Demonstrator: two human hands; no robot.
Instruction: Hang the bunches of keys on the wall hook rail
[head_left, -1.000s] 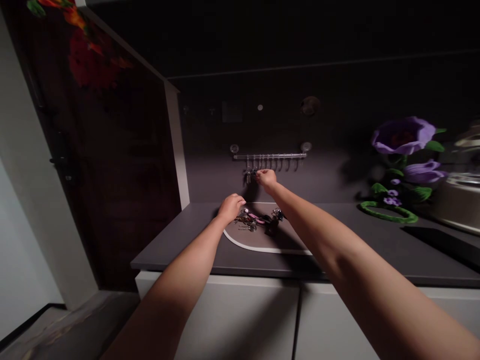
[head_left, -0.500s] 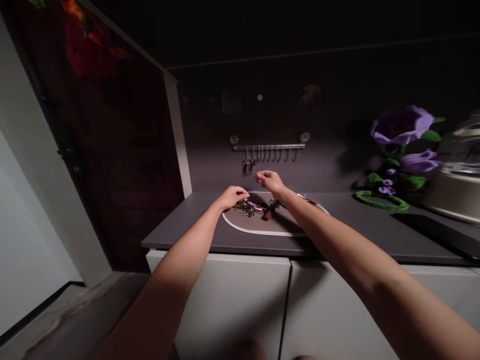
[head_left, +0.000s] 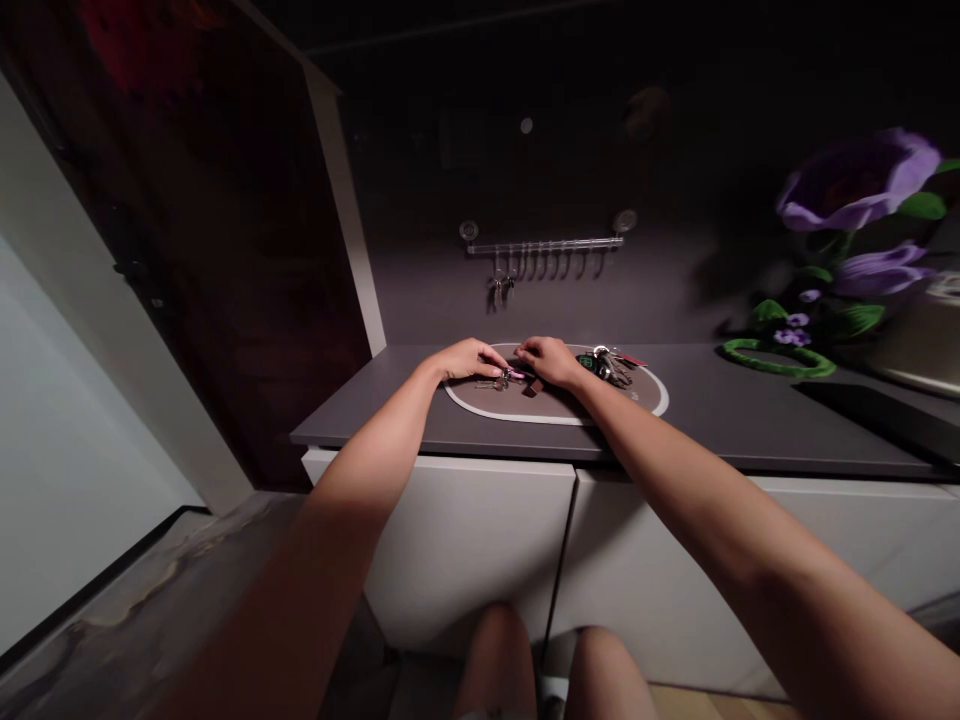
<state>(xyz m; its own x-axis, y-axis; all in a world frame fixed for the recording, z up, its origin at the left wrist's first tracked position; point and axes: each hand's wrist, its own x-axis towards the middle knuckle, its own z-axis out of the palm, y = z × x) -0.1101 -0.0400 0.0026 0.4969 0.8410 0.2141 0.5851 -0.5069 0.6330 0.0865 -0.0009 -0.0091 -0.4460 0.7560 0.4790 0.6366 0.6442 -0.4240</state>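
My left hand (head_left: 471, 358) reaches over the left end of an oval mat (head_left: 525, 415) with a white rim, its fingers curved over a bunch of keys (head_left: 501, 381). My right hand (head_left: 547, 358) is lowered beside it, fingers bent together; what they pinch, if anything, is too small to tell. Under its fingertips lies a small brown tag (head_left: 533, 387). Farther right on the mat rest more keys (head_left: 615, 369) and a red item (head_left: 634, 361). On the wall above, a clear rail (head_left: 547, 245) with several hooks has small keys (head_left: 497, 288) hanging at its left.
The mat lies on a dark counter (head_left: 375, 400) above white cabinets (head_left: 457, 540). At the right are purple flowers (head_left: 862, 190), a green ring (head_left: 780, 358) and a pale rounded object (head_left: 926, 345). A dark door (head_left: 247, 250) stands at the left.
My right hand has come down from below the hanging keys to the mat, near my left hand. My left hand stays over the keys. The view has tilted downward.
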